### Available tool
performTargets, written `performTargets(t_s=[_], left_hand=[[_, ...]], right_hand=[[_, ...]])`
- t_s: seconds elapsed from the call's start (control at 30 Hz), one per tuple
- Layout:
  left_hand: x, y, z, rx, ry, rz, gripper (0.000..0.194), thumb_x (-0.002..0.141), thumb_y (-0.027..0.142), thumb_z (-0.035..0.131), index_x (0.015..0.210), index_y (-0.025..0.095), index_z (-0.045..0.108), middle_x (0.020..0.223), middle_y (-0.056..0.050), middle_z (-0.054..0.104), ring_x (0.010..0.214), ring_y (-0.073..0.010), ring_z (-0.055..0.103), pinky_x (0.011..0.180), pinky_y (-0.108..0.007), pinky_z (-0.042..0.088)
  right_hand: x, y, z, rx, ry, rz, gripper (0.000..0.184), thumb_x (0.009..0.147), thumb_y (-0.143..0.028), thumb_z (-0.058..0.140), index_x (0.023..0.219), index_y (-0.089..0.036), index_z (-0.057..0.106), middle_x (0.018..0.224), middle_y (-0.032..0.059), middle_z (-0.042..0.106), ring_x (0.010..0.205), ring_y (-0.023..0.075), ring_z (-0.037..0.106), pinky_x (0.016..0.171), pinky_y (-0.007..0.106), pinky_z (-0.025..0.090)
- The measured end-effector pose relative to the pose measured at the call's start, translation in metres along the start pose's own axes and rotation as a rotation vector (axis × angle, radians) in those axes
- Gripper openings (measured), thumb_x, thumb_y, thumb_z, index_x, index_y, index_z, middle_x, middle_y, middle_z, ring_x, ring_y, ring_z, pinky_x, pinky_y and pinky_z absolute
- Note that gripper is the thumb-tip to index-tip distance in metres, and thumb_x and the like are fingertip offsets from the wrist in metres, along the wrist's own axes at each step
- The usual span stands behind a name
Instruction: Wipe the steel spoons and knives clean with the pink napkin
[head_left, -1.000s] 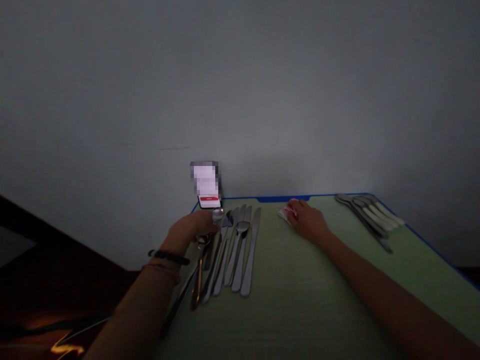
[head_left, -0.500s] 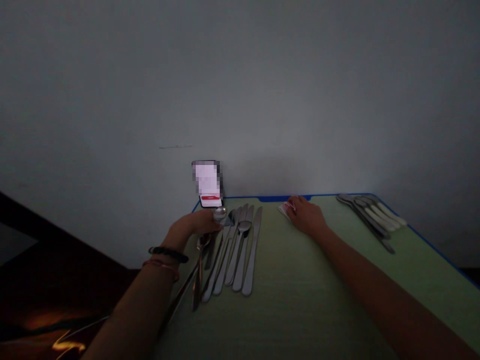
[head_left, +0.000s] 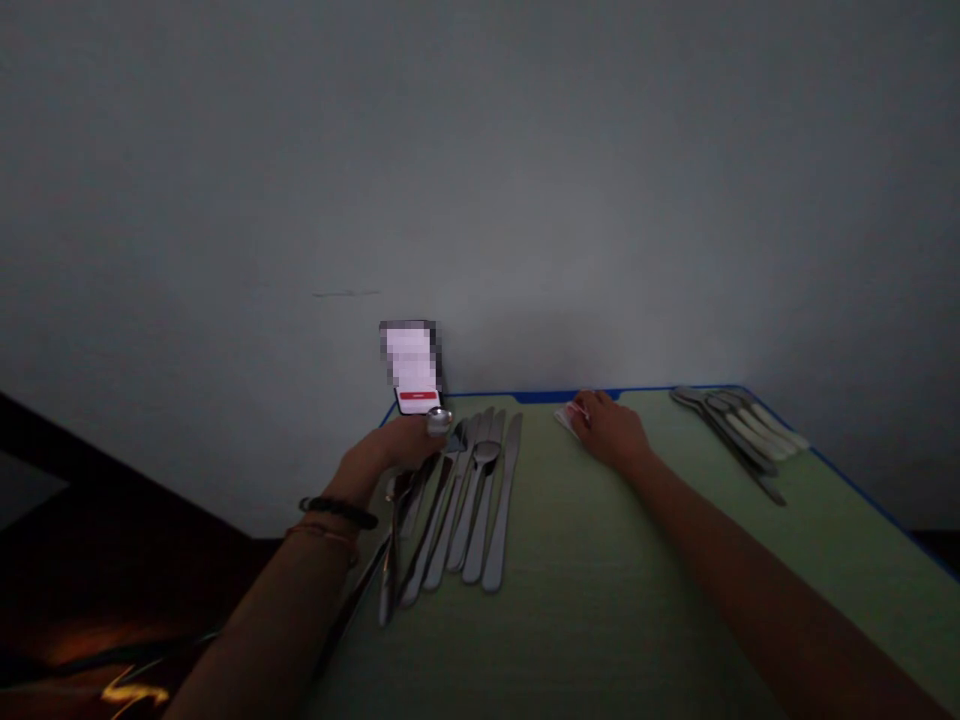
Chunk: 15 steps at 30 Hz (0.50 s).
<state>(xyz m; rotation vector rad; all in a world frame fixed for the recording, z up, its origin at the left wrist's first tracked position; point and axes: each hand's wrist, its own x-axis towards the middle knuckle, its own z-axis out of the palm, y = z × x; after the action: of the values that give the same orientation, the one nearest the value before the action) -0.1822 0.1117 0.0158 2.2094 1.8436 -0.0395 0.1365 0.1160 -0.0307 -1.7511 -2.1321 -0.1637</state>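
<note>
Over the left part of the cutlery, my left hand [head_left: 405, 442] is closed around a spoon [head_left: 439, 420], whose shiny bowl sticks out past the fingers. The spoon's handle is hidden by the hand. Beneath and beside it, several knives and forks lie in a loose row, with a table knife [head_left: 504, 510] at the right end and another spoon [head_left: 487, 453] on top. At the table's far edge, my right hand [head_left: 611, 428] rests with curled fingers on a small white and red piece [head_left: 568, 418], perhaps cloth or paper.
A lit phone [head_left: 414, 365] leans on the wall at the back left of the green table [head_left: 600, 580]. To the right lie several white-handled pieces of cutlery [head_left: 772, 425] and dark metal ones [head_left: 724, 430]. A dark slanting shape [head_left: 112, 470] stands at left.
My left hand stays over the cutlery, and a few pieces below it have shifted slightly. My right hand has kept its place; the whole view has slid a little.
</note>
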Motion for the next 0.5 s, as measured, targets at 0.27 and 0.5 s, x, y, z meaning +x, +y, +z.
performTargets(t_s=[0.27,0.5], left_hand=[[-0.009,0.018,-0.020,-0.238,0.083,0.111,0.036,0.083,0.034,0.038,0.053,0.018,0.050,0.055,-0.002,0.056,0.057,-0.0156,0.052,0.060,-0.026,0.040],[-0.020,0.086,-0.015,-0.506,0.122,0.190,0.039,0.091,0.042,0.026,0.065,0.020,0.045,0.052,0.002,0.051,0.044,-0.0113,0.046,0.044,-0.022,0.036]], right_hand=[[0.001,-0.001,-0.001,0.008,0.002,0.016,0.041,0.093,-0.048,0.026,0.110,-0.022,0.053,0.107,0.0076,0.060,0.083,0.0225,0.061,0.065,0.032,0.041],[0.000,-0.003,-0.005,-0.006,-0.041,0.058,0.042,0.093,-0.048,0.025,0.112,-0.023,0.052,0.109,0.0083,0.059,0.083,0.0225,0.061,0.067,0.033,0.043]])
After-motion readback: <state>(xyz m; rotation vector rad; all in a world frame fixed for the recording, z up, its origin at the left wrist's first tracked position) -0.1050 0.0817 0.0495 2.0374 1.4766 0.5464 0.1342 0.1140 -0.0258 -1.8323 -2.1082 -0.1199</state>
